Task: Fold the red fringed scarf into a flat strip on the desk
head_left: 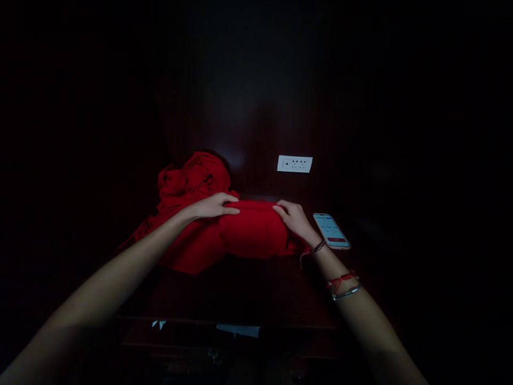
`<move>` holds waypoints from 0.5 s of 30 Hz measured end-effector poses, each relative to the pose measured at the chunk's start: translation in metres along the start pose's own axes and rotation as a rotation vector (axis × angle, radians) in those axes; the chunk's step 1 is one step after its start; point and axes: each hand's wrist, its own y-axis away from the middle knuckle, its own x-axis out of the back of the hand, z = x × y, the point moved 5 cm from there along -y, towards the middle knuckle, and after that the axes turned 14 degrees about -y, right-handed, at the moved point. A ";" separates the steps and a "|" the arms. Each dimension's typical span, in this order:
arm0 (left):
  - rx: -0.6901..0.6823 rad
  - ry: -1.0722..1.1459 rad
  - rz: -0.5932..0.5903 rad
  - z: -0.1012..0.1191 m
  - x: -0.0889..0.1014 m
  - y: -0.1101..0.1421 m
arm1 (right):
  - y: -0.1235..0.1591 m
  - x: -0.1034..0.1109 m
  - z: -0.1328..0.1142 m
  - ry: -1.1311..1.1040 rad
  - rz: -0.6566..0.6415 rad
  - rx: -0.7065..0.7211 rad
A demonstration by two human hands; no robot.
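A piece of red cloth (256, 235) lies on the dark table, its upper edge stretched between my two hands. My left hand (218, 206) pinches that edge at its left end, thumb in front and fingers behind. At the right end, my right hand (292, 215) grips the same edge between thumb and fingers. Behind my left hand sits a crumpled heap of red fabric (196, 176), which touches the cloth I hold. Whether the heap and the held cloth are one piece, I cannot tell.
A phone (332, 231) with a lit timer screen lies just right of my right wrist. On the dark wall behind is a white power socket (295, 163). The table's front edge (224, 322) runs below, with white scraps (238, 330) under it. Surroundings are very dark.
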 end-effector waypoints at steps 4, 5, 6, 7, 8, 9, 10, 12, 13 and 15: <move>0.078 0.032 0.307 0.006 0.017 -0.002 | 0.011 -0.030 -0.001 -0.169 -0.382 0.021; 0.073 0.027 0.353 0.012 0.018 -0.007 | 0.009 -0.034 -0.009 -0.244 -0.343 0.072; 0.056 0.015 0.374 0.019 0.018 -0.014 | 0.005 -0.038 -0.017 -0.321 -0.265 0.121; 0.042 -0.010 0.396 0.025 0.018 -0.020 | 0.001 -0.042 -0.025 -0.385 -0.204 0.157; 0.046 -0.051 0.437 0.028 0.020 -0.025 | -0.005 -0.046 -0.029 -0.442 -0.158 0.153; 0.074 -0.102 0.487 0.028 0.022 -0.029 | -0.010 -0.048 -0.029 -0.476 -0.098 0.111; 0.127 -0.159 0.536 0.025 0.025 -0.031 | -0.015 -0.047 -0.026 -0.469 -0.026 0.059; 0.264 -0.259 0.587 0.009 0.026 -0.030 | -0.022 -0.038 -0.010 -0.389 0.127 -0.009; 0.313 -0.297 0.585 0.000 0.023 -0.028 | -0.023 -0.032 0.000 -0.331 0.182 -0.024; 0.304 -0.359 0.585 -0.013 0.008 -0.023 | -0.020 -0.025 0.027 -0.221 0.236 -0.071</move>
